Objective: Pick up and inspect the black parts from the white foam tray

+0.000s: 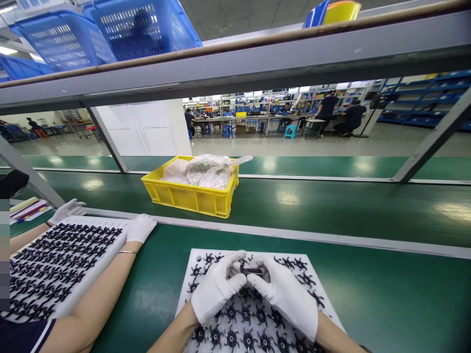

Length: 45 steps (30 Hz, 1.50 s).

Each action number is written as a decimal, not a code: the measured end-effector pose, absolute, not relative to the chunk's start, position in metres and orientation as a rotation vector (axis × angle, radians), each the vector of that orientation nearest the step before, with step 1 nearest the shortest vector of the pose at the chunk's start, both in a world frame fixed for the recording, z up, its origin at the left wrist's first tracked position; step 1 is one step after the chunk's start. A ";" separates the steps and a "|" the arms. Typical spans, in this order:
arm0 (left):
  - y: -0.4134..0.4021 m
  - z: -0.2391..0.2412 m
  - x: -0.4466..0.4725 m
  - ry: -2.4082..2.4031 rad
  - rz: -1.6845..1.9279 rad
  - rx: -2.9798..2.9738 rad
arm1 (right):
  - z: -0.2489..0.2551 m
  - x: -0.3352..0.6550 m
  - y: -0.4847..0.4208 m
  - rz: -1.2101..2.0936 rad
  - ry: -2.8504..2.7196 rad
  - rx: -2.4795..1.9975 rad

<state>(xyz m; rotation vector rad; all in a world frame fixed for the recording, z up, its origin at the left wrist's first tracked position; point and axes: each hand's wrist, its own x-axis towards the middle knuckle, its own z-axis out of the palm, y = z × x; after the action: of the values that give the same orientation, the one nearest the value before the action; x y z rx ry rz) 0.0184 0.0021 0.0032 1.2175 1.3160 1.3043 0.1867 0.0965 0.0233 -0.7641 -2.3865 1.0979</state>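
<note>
Both my hands wear white gloves and meet over a white tray (198, 256) that holds several small black fan-shaped parts (263, 315). My left hand (216, 287) and my right hand (284, 293) are closed in a pinch on one small black part (251, 270) held between their fingertips above the tray's far half. The hands hide the tray's middle rows.
At my left a co-worker's gloved hands (140, 227) grip a second white tray (59, 267) full of black parts. A yellow crate (191, 197) with plastic bags sits on the green conveyor belt (331, 206). Blue baskets (140, 27) stand on the shelf overhead. People work at far benches.
</note>
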 end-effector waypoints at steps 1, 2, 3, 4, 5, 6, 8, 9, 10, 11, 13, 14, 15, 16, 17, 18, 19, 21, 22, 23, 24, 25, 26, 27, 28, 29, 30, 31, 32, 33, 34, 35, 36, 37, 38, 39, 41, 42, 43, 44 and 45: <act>0.002 0.001 0.019 1.326 1.303 1.218 | 0.023 0.187 0.097 1.120 -2.384 -0.749; 0.002 0.000 0.019 1.335 1.303 1.222 | 0.023 0.186 0.096 1.141 -2.389 -0.737; 0.001 0.000 0.020 1.346 1.300 1.230 | 0.023 0.186 0.096 1.158 -2.399 -0.733; 0.001 0.000 0.020 1.361 1.292 1.244 | 0.024 0.186 0.096 1.165 -2.412 -0.741; 0.000 0.001 0.021 1.382 1.284 1.262 | 0.025 0.186 0.095 1.163 -2.426 -0.757; -0.001 0.003 0.021 1.404 1.274 1.284 | 0.026 0.186 0.095 1.159 -2.441 -0.775; -0.002 0.006 0.022 1.443 1.265 1.327 | 0.028 0.186 0.095 1.157 -2.468 -0.808; -0.002 0.008 0.023 1.459 1.265 1.347 | 0.029 0.187 0.095 1.161 -2.482 -0.818; -0.003 0.009 0.023 1.472 1.267 1.367 | 0.030 0.187 0.095 1.168 -2.496 -0.825; -0.003 0.010 0.023 1.488 1.266 1.386 | 0.031 0.188 0.095 1.184 -2.512 -0.830; -0.003 0.010 0.022 1.532 1.255 1.427 | 0.034 0.190 0.096 1.262 -2.541 -0.833; -0.003 0.010 0.022 1.552 1.248 1.448 | 0.035 0.191 0.096 1.331 -2.544 -0.837; -0.003 0.010 0.022 1.568 1.241 1.470 | 0.037 0.192 0.097 1.415 -2.534 -0.843; -0.003 0.010 0.022 1.580 1.235 1.492 | 0.038 0.193 0.097 1.507 -2.509 -0.849; -0.003 0.009 0.021 1.588 1.232 1.514 | 0.040 0.193 0.097 1.601 -2.468 -0.854; -0.003 0.009 0.021 1.592 1.233 1.532 | 0.041 0.194 0.097 1.691 -2.418 -0.862; -0.003 0.009 0.021 1.594 1.240 1.546 | 0.041 0.194 0.097 1.770 -2.367 -0.875; -0.003 0.010 0.021 1.584 1.255 1.555 | 0.040 0.194 0.097 1.895 -2.263 -0.912; -0.003 0.010 0.021 1.571 1.261 1.549 | 0.038 0.194 0.098 1.948 -2.199 -0.940; -0.004 0.011 0.021 1.553 1.265 1.537 | 0.036 0.193 0.099 1.993 -2.134 -0.963; -0.004 0.012 0.022 1.531 1.268 1.523 | 0.032 0.192 0.101 2.034 -2.072 -0.984; -0.004 0.013 0.022 1.509 1.269 1.508 | 0.029 0.192 0.103 2.077 -2.010 -1.000; -0.004 0.015 0.022 1.489 1.270 1.498 | 0.025 0.191 0.105 2.121 -1.955 -1.007; -0.004 0.016 0.023 1.472 1.273 1.495 | 0.021 0.190 0.107 2.159 -1.911 -1.006; -0.004 0.016 0.023 1.453 1.277 1.497 | 0.018 0.190 0.109 2.190 -1.879 -1.003; -0.004 0.017 0.023 1.435 1.284 1.499 | 0.015 0.190 0.111 2.216 -1.855 -1.002; -0.004 0.017 0.023 1.419 1.289 1.497 | 0.013 0.190 0.112 2.237 -1.835 -1.000; -0.003 0.018 0.024 1.403 1.292 1.494 | 0.011 0.190 0.113 2.258 -1.823 -0.999; -0.003 0.018 0.024 1.391 1.293 1.489 | 0.010 0.190 0.113 2.279 -1.818 -1.006; -0.003 0.017 0.024 1.384 1.293 1.486 | 0.010 0.191 0.113 2.300 -1.817 -1.014; -0.003 0.017 0.024 1.385 1.291 1.488 | 0.010 0.191 0.112 2.315 -1.821 -1.016; -0.003 0.017 0.023 1.390 1.290 1.494 | 0.010 0.191 0.111 2.320 -1.828 -1.010; -0.003 0.017 0.023 1.398 1.291 1.501 | 0.011 0.191 0.110 2.315 -1.840 -0.999; -0.003 0.017 0.023 1.406 1.293 1.506 | 0.012 0.192 0.108 2.301 -1.854 -0.984; -0.003 0.017 0.023 1.411 1.293 1.510 | 0.013 0.192 0.107 2.282 -1.865 -0.970; -0.003 0.017 0.023 1.410 1.292 1.516 | 0.015 0.192 0.106 2.265 -1.876 -0.962; -0.004 0.018 0.023 1.408 1.290 1.531 | 0.017 0.192 0.105 2.245 -1.896 -0.969; -0.004 0.018 0.024 1.409 1.290 1.541 | 0.017 0.192 0.105 2.237 -1.906 -0.978; -0.004 0.018 0.024 1.412 1.288 1.550 | 0.018 0.192 0.105 2.226 -1.917 -0.987; -0.004 0.018 0.024 1.415 1.288 1.555 | 0.018 0.192 0.105 2.216 -1.927 -0.997; -0.004 0.018 0.024 1.417 1.288 1.557 | 0.018 0.192 0.105 2.204 -1.937 -1.007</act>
<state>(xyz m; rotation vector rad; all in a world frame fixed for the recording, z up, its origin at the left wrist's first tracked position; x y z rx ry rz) 0.0244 -0.0042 0.0180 1.5573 1.4172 1.2877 0.1917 0.1048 0.0176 -1.0073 -1.9375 2.2043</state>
